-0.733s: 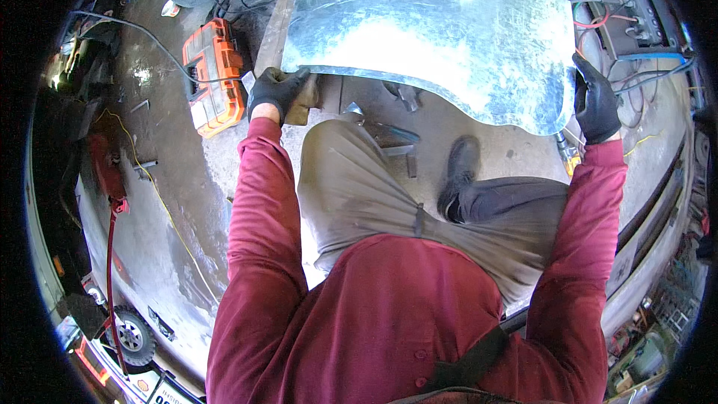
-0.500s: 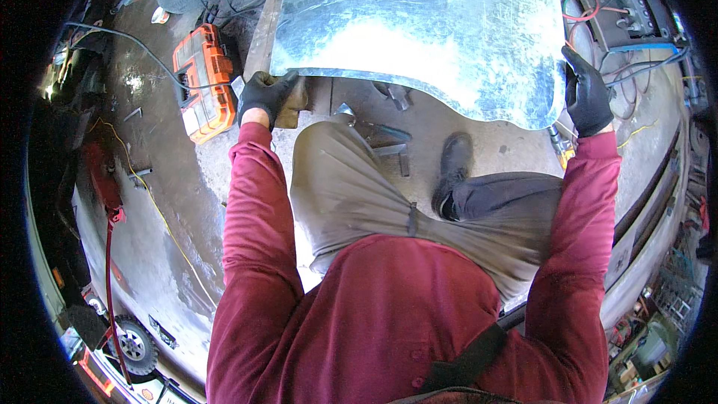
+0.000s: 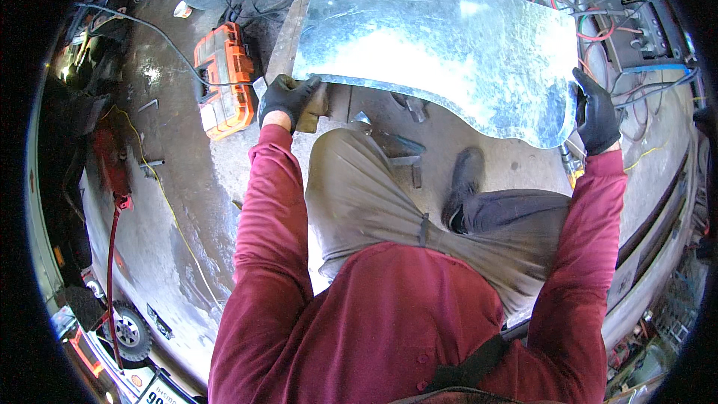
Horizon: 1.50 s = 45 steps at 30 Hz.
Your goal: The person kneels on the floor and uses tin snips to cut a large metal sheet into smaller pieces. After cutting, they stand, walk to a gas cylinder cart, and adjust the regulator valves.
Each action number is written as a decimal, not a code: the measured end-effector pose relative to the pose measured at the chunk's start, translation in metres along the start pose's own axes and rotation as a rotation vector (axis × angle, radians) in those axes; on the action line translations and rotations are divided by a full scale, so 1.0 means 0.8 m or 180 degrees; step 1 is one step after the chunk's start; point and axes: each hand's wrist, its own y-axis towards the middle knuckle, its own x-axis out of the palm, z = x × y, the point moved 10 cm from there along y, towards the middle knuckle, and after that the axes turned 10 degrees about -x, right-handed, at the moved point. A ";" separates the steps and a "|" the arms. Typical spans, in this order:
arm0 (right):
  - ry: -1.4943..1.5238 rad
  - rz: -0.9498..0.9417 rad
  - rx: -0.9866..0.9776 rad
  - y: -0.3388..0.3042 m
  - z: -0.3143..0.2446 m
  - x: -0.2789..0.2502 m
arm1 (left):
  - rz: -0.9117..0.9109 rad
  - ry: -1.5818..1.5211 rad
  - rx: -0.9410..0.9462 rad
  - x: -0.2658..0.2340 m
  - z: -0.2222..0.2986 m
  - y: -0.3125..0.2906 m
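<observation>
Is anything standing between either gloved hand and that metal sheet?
Nothing visible: the left hand grips the metal sheet near its near-left corner, and the right hand is right at its right edge.

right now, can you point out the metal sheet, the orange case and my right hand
metal sheet (image 3: 449, 60): head view, middle of its shiny face
orange case (image 3: 226, 69): head view, middle of its visible side
right hand (image 3: 597, 114): head view, middle of the gloved hand

Sheet: metal, smooth and glossy, clouded by scuffs. Gloves: matt, dark. Shirt: matt cloth, softly creased. Trousers: matt cloth, gathered in folds. Toolbox: apparently hard plastic. Floor: mottled, glossy in patches.
</observation>
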 end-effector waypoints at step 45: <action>0.2514 -0.0285 -0.0483 0.158 -0.208 0.142 | 0.1707 0.1388 0.1329 0.024 0.042 -0.067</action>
